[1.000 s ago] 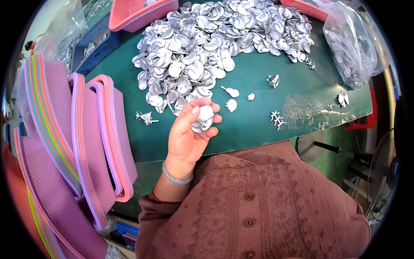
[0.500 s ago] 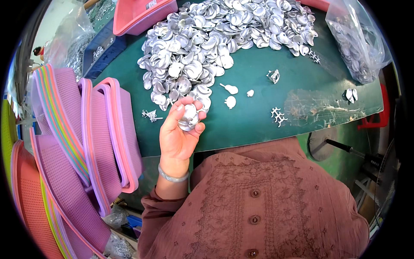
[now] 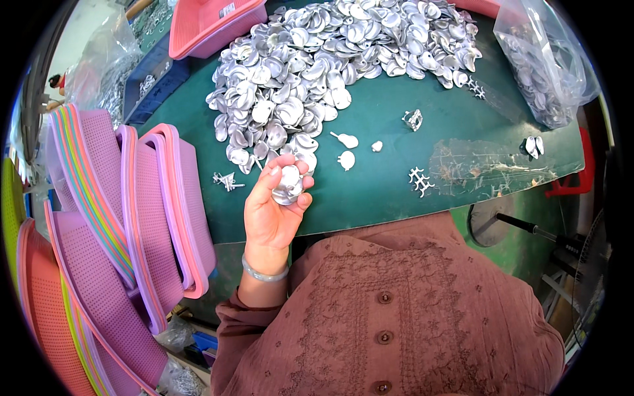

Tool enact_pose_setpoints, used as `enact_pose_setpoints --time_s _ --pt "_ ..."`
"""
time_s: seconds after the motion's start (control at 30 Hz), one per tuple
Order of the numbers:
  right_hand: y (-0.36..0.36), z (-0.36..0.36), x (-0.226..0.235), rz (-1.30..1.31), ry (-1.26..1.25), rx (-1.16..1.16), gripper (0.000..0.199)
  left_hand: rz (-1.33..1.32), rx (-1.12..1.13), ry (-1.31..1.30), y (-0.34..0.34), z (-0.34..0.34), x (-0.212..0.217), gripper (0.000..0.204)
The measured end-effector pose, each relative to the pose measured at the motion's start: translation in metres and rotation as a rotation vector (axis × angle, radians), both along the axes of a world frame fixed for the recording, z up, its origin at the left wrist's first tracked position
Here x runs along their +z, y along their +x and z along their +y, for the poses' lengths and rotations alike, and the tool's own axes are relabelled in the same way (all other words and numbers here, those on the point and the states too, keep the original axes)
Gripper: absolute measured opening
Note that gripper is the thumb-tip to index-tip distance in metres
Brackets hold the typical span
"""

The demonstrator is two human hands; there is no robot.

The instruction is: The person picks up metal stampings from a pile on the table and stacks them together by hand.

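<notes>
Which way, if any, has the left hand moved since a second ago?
Yes: the left hand shifted left, away from two loose pieces, toward the sprue.

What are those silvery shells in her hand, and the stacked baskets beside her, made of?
The shells in the left hand look like thin stamped metal: bright, mirror-like glints. The baskets seem moulded plastic: matte pink and purple walls pierced with small holes.

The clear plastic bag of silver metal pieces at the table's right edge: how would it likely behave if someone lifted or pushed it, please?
The clear plastic bag of silver metal pieces looks slack and creased, so it would probably sag and change shape. Packed with metal, it is likely heavy for its size. Pushed, it would more likely slump than roll.
</notes>
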State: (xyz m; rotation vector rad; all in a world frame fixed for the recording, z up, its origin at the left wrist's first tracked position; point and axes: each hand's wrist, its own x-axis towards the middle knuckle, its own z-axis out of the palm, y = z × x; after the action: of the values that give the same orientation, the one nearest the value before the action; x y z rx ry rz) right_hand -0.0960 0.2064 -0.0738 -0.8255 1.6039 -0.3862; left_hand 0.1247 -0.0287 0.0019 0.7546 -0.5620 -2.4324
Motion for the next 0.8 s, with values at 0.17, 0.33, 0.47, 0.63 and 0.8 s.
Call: enact_pose_setpoints --time_s 0.17,0.33,0.47,0.63,0.8 --pt "-0.060 0.079 0.037 0.124 0.336 0.202 0.019 0.004 0.005 0.009 0.003 0.000 -0.005 0.022" --pt "-0.079 0.085 0.078 0.274 0.300 0.066 0.020 0.028 -0.008 0.039 0.007 -0.003 -0.009 0.024" --pt "-0.053 0.048 0.063 0.146 -0.002 -0.115 0.020 0.024 0.007 0.009 0.008 0.003 -0.004 0.024" --pt "0.015 -0.014 0.023 -0.078 -0.221 -0.315 0.021 0.033 -0.028 0.007 0.005 0.000 -0.002 0.023" --pt "0.029 -0.041 0.004 -0.138 -0.293 -0.380 0.022 -0.012 -0.043 -0.038 -0.001 0.003 0.008 0.022"
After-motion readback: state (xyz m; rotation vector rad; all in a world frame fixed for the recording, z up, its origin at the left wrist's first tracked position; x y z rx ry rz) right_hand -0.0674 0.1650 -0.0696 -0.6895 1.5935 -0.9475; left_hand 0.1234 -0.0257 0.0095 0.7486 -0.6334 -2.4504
